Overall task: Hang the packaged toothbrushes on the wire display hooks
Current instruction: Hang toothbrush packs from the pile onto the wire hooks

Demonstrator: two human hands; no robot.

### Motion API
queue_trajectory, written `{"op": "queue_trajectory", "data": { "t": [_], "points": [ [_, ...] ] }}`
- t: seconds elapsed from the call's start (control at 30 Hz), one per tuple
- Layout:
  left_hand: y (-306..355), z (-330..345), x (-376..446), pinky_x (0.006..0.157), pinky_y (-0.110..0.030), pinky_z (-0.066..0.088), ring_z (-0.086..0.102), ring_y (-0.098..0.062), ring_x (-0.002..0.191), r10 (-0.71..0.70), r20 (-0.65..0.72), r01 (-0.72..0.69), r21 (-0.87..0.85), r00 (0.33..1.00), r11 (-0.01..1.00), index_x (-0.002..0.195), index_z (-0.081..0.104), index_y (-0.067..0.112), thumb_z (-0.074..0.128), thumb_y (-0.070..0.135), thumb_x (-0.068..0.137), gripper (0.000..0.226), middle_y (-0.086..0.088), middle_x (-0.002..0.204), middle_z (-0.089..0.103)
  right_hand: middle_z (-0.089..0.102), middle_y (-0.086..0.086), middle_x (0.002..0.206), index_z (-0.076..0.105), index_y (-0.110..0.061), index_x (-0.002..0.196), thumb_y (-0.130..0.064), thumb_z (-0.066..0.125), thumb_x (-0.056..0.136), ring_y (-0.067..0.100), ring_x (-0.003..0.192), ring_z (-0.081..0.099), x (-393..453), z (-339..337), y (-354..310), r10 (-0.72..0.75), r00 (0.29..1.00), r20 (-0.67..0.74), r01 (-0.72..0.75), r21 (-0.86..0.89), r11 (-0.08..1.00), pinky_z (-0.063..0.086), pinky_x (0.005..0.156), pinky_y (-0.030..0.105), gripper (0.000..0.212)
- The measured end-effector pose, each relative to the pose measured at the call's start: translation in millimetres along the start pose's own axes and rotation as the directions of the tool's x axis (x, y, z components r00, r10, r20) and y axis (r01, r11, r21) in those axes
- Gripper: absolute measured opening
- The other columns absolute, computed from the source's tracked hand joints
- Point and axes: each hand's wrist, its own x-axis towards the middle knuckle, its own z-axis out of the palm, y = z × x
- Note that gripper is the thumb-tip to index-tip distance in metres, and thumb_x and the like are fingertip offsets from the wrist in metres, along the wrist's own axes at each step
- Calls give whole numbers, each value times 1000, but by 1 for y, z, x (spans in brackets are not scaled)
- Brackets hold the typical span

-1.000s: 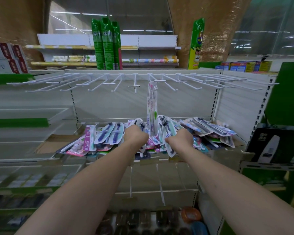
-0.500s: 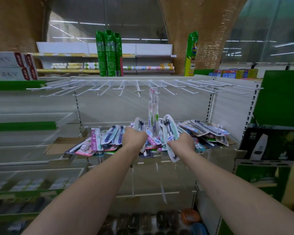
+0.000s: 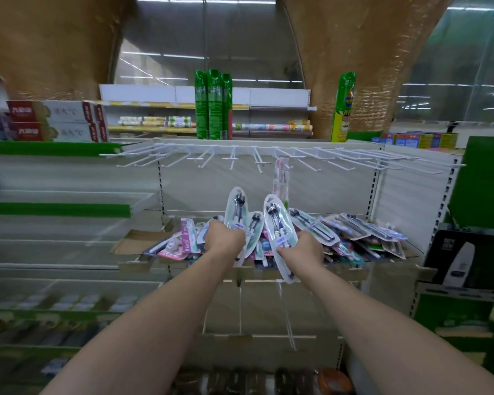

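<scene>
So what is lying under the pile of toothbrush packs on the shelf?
Flattened brown cardboard shows at the left edge of the pile of toothbrush packs. How far it reaches beneath is covered by packs and both hands.

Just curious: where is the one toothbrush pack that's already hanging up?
The hanging toothbrush pack dangles from a white wire hook just right of centre, above the loose pile of packs and behind the right hand.

A row of hooks [image 3: 268, 155] runs along the top of the back panel, one pack [image 3: 281, 181] hanging right of its middle. Below, a pile of packs [image 3: 354, 232] lies on the shelf [image 3: 388, 270]. Above the pile, the left hand [image 3: 224, 238] and right hand [image 3: 303, 248] sit side by side, each holding a pack upright. Cans [image 3: 213, 105] stand behind the hooks.
</scene>
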Motion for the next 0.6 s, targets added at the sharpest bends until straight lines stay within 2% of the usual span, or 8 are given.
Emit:
{"op": "queue_trajectory", "data": {
  "t": [0.07, 0.2, 0.27, 0.33, 0.43, 0.5, 0.57, 0.6],
  "points": [
    [3, -6, -1, 81, -46, 60, 64, -35, 93, 3, -28, -3, -7, 1000, 1000, 114, 49, 10, 63, 7, 76, 41, -13, 104, 62, 65, 6, 101, 58, -12, 107, -25, 75, 86, 25, 84, 58, 2, 0, -5, -16, 1000, 1, 16, -6, 1000, 43, 64, 31, 30],
    [8, -12, -3, 53, -32, 49, 63, -22, 78, -3, -21, 2, -11, 1000, 1000, 118, 50, 3, 69, -3, 78, 45, -15, 104, 62, 66, 7, 102, 58, -12, 109, -25, 76, 83, 26, 87, 62, 8, -2, -10, -27, 999, 17, 27, 4, 1000, 45, 64, 31, 34],
    [11, -10, -5, 48, -28, 44, 60, -18, 72, -5, -21, 5, 1, 1000, 1000, 124, 49, 1, 70, -6, 78, 50, -16, 106, 62, 65, 8, 102, 57, -12, 109, -27, 77, 82, 27, 89, 62, 10, -3, -10, -30, 999, 25, 30, 7, 1000, 49, 68, 33, 36],
    [15, -8, -7, 48, -30, 47, 62, -20, 75, -1, -21, 1, 2, 1000, 1000, 128, 47, 3, 70, -7, 76, 57, -16, 108, 61, 64, 8, 102, 56, -13, 108, -26, 76, 82, 27, 89, 62, 12, -4, -9, -41, 998, 43, 40, 17, 999, 49, 68, 33, 36],
    [18, -6, -12, 63, -39, 61, 66, -25, 84, -14, -10, 14, -1, 1000, 1000, 126, 48, 8, 67, -7, 76, 56, -13, 104, 62, 64, 8, 103, 54, -14, 110, -24, 76, 82, 26, 88, 63, 16, -3, -7, -56, 995, 85, 53, 35, 998, 53, 70, 36, 37],
    [18, -5, -15, 64, -39, 61, 65, -24, 82, -17, -13, 16, -32, 1000, 999, 119, 51, 8, 65, -7, 78, 46, -12, 98, 64, 66, 6, 102, 57, -14, 110, -25, 76, 81, 27, 90, 64, 17, -3, -6, -77, 991, 107, 73, 39, 997, 55, 75, 37, 36],
    [18, -6, -17, 61, -34, 55, 63, -24, 81, -13, -53, 11, -40, 999, 999, 113, 54, 10, 66, -3, 77, 39, -11, 94, 64, 68, 6, 100, 60, -13, 110, -24, 75, 82, 27, 91, 64, 17, -3, -4, -96, 988, 118, 90, 56, 994, 51, 73, 33, 33],
    [17, -6, -18, 65, -35, 55, 63, -25, 82, -12, -76, 9, -37, 997, 999, 111, 55, 10, 66, -1, 76, 38, -10, 93, 65, 68, 5, 99, 60, -13, 110, -22, 75, 83, 26, 90, 63, 18, -2, -3, -106, 987, 120, 97, 77, 992, 49, 71, 31, 32]
  ]
}}
